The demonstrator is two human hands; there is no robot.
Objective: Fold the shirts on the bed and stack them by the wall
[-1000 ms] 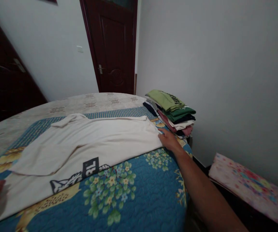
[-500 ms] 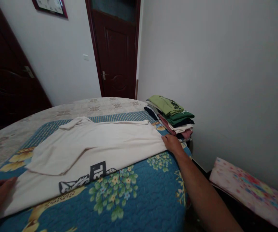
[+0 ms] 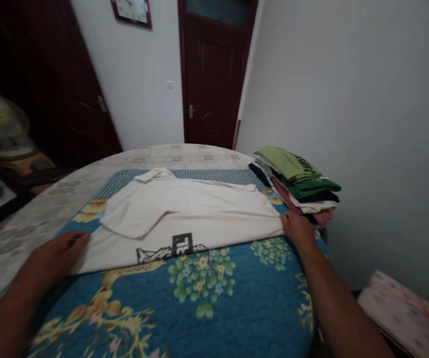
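A white T-shirt (image 3: 195,199) lies folded lengthwise on a blue floral quilted cover (image 3: 244,303). One sleeve is laid over its top, and part of a dark printed design shows along the near fold. At the shirt's right end, my right hand (image 3: 298,228) is closed, pinching the edge and drawing the cloth into small creases. My left hand (image 3: 59,256) is at the left end with bent fingers around the cloth edge; its fingertips are partly hidden.
A stack of folded clothes (image 3: 296,181), a light green one on top, sits at the quilt's far right corner by the wall. Patterned pale cloth (image 3: 184,154) covers the table behind. A pink floral item (image 3: 404,311) is low at the right.
The view has swung left, so everything appears further right. My left hand has closed at the shirt's left end. My right hand keeps its hold on the right edge.
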